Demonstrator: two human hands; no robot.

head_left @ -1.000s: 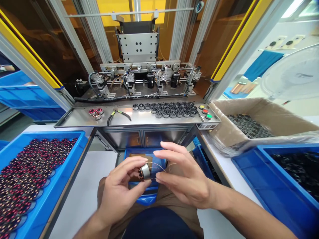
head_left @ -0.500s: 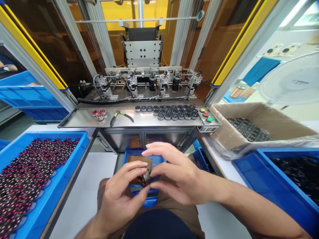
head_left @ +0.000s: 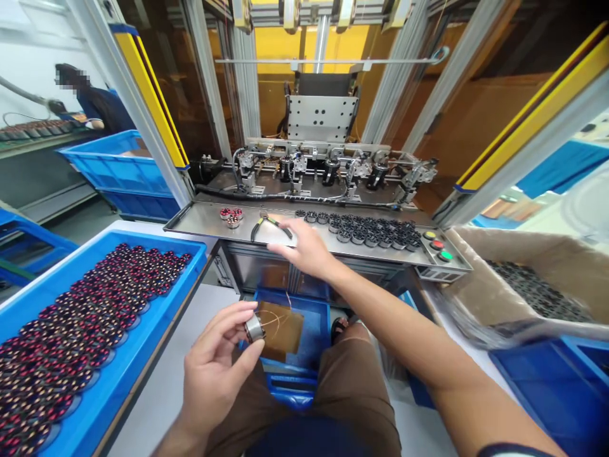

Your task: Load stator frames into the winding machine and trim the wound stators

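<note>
My left hand [head_left: 216,368] is closed on a motor stator [head_left: 255,327], a short grey metal ring held between thumb and fingers. Thin copper wire [head_left: 272,323] loops out of its right side, over the blue bin below. Out over the steel tray, my right hand [head_left: 307,249] has thumb and fingers apart around the near handle of the wire cutters [head_left: 266,221]. These cutters have black and yellow-green handles and lie spread on the tray; whether my fingertips touch them I cannot tell. A small group of red-and-copper wound stators [head_left: 232,217] sits left of them.
Several black stator cores [head_left: 375,230] stand in rows on the steel tray [head_left: 195,219], beside coloured push buttons [head_left: 438,245]. Behind is a winding machine [head_left: 323,168]. A blue crate [head_left: 197,263] of wound stators is at left, a lined carton [head_left: 537,285] at right. Another person [head_left: 107,105] is far left.
My right hand has left the stator and reached forward to the cutters. My left hand still holds the stator, its wire now showing. The camera view has turned left.
</note>
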